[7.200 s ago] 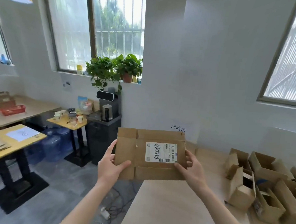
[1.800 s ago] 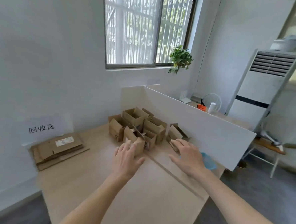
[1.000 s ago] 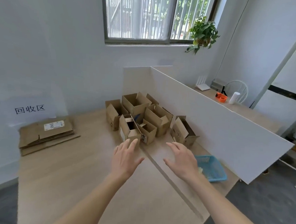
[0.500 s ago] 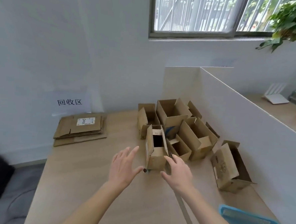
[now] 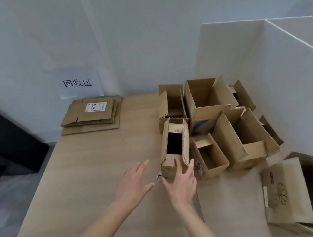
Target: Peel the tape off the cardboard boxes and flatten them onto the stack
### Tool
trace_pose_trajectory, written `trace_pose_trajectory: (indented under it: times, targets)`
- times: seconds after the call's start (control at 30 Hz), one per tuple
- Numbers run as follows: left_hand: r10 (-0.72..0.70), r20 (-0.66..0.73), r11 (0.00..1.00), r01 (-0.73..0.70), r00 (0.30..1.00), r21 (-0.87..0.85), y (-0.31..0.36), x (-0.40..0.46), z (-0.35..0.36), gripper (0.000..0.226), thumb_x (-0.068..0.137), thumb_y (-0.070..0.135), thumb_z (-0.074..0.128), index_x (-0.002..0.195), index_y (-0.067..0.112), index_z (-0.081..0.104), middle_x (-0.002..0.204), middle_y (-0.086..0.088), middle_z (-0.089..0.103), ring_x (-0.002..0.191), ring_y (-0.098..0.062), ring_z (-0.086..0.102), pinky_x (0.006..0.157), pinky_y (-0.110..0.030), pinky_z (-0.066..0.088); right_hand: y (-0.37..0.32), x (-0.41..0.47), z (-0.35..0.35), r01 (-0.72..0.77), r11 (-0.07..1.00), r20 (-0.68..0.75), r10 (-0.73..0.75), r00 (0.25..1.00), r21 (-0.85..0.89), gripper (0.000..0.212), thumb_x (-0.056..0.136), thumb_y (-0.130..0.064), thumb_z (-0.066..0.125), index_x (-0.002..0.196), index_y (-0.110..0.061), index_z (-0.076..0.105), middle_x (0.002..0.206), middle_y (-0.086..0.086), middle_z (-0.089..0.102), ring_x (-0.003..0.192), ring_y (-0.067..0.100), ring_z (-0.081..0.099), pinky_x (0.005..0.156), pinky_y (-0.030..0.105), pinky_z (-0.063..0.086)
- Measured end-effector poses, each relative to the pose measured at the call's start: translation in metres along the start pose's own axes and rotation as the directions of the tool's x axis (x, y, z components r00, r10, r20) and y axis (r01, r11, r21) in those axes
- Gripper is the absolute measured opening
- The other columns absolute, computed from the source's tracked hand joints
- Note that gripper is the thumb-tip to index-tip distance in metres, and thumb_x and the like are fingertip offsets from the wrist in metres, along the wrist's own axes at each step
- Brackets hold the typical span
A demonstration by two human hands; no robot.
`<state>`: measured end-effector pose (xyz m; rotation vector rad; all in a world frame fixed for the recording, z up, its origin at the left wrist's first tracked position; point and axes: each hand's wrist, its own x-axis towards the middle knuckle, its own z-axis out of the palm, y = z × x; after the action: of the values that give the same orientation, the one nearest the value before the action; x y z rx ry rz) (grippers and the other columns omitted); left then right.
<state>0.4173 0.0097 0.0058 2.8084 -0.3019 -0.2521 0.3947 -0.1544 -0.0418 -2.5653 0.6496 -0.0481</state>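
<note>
A narrow open cardboard box marked K6 (image 5: pixel 175 137) stands at the near edge of a cluster of several open boxes (image 5: pixel 225 122). My right hand (image 5: pixel 182 184) reaches its front end, fingers spread and straight, fingertips touching the box's near wall. My left hand (image 5: pixel 134 183) hovers open just left of the box, holding nothing. A stack of flattened boxes (image 5: pixel 92 113), the top one with a white label, lies at the back left of the wooden table (image 5: pixel 94 169).
A white divider panel (image 5: pixel 282 80) walls the table on the right behind the boxes. Another open box (image 5: pixel 292 192) lies on its side at the right. A paper sign (image 5: pixel 78 83) hangs on the wall above the stack. A small round object (image 5: pixel 159 176) sits by the K6 box.
The flattened labelled box left my hands and lies on the stack. My view has turned to the box cluster and tilted down, and both open hands have moved in on the K6 box.
</note>
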Motion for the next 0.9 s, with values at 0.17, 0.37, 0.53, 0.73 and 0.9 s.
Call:
trace_pose_trajectory:
  times: [0.17,0.37,0.53,0.73,0.9]
  targets:
    - [-0.01,0.034,0.997,0.007,0.999,0.079,-0.009,0.007,0.021,0.085,0.09,0.061,0.061,0.159,0.037,0.019,0.159,0.008,0.036,0.142,-0.016,0.04,0.111,-0.03,0.033,-0.011,0.015,0.031,-0.102,0.983,-0.095,0.117,0.989,0.15,0.091,0.068,-0.066,0.082,0.141,-0.031,0.04,0.148,0.017,0.025,0.125,0.04,0.053,0.104,0.053,0.047]
    - [-0.035,0.011,0.994,0.033,0.999,0.1,-0.014,-0.004,0.017,0.083,0.091,0.063,0.059,0.16,0.038,0.019,0.162,0.008,0.032,0.146,-0.015,0.034,0.114,-0.031,0.029,0.005,0.01,0.027,-0.048,0.986,-0.059,0.058,0.997,0.16,0.084,0.067,-0.063,0.084,0.134,-0.03,0.044,0.14,0.011,0.026,0.113,0.033,0.058,0.092,0.047,0.056]
    - [-0.038,0.008,0.998,0.038,0.999,0.049,-0.018,-0.041,-0.002,0.083,0.091,0.061,0.061,0.159,0.039,0.02,0.161,0.008,0.035,0.145,-0.016,0.037,0.114,-0.032,0.032,0.037,-0.03,-0.003,0.044,0.976,0.058,-0.057,0.997,0.212,0.073,0.07,-0.061,0.081,0.13,-0.038,0.047,0.141,-0.003,0.021,0.123,0.025,0.053,0.083,0.04,0.056]
    - [0.006,-0.004,1.0,-0.005,1.0,0.022,-0.029,-0.101,-0.02,0.082,0.093,0.059,0.059,0.16,0.038,0.017,0.161,0.012,0.033,0.143,-0.014,0.037,0.113,-0.029,0.034,0.06,-0.082,-0.062,0.167,0.936,0.043,-0.189,0.981,0.311,0.073,0.061,-0.061,0.072,0.128,-0.048,0.046,0.125,-0.012,0.032,0.109,0.014,0.055,0.083,0.032,0.057]
    - [0.075,-0.022,0.996,-0.076,0.997,-0.036,-0.025,-0.164,-0.034,0.086,0.092,0.059,0.062,0.16,0.04,0.012,0.167,0.006,0.02,0.151,-0.016,0.026,0.116,-0.032,0.031,0.049,-0.136,-0.126,0.242,0.871,-0.021,-0.258,0.966,0.428,0.076,0.063,-0.05,0.079,0.13,-0.055,0.043,0.128,-0.015,0.036,0.113,0.003,0.05,0.092,0.028,0.053]
